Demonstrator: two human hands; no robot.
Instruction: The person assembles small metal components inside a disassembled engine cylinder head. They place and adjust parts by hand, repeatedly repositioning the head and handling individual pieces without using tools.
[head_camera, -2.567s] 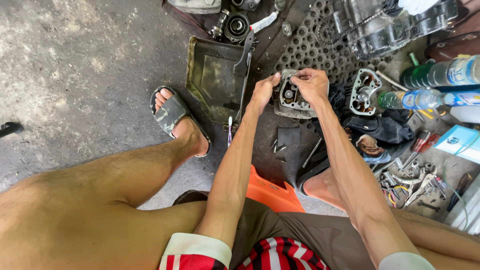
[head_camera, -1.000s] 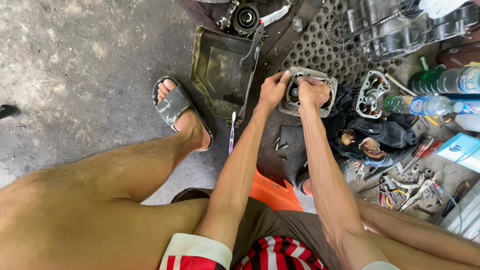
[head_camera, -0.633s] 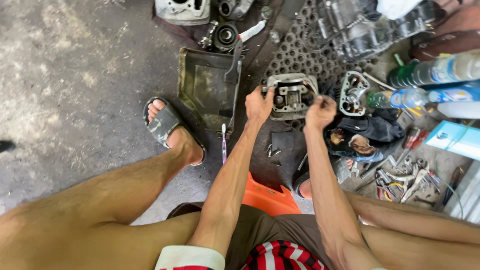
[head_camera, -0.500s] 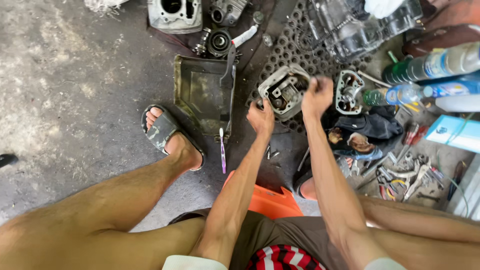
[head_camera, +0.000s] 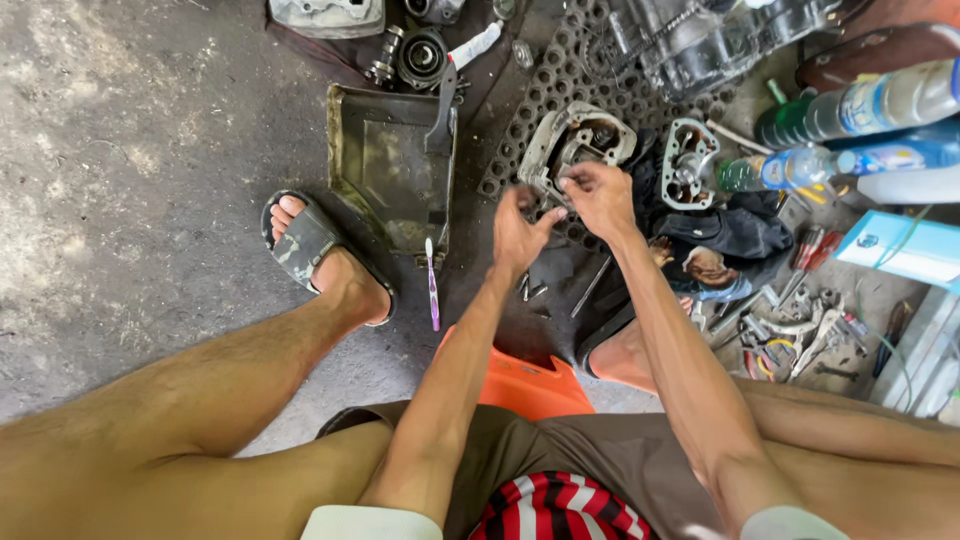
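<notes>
Your right hand (head_camera: 600, 195) touches the engine casing (head_camera: 578, 145) just ahead, fingers pinched together; your left hand (head_camera: 520, 232) hangs nearer you, loosely curled, holding nothing visible.

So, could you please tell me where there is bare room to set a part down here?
Free: the grey concrete floor left of the dark rectangular metal tray and the sandalled foot. Crowded: the perforated rubber mat and the loose hand tools at right.
</notes>
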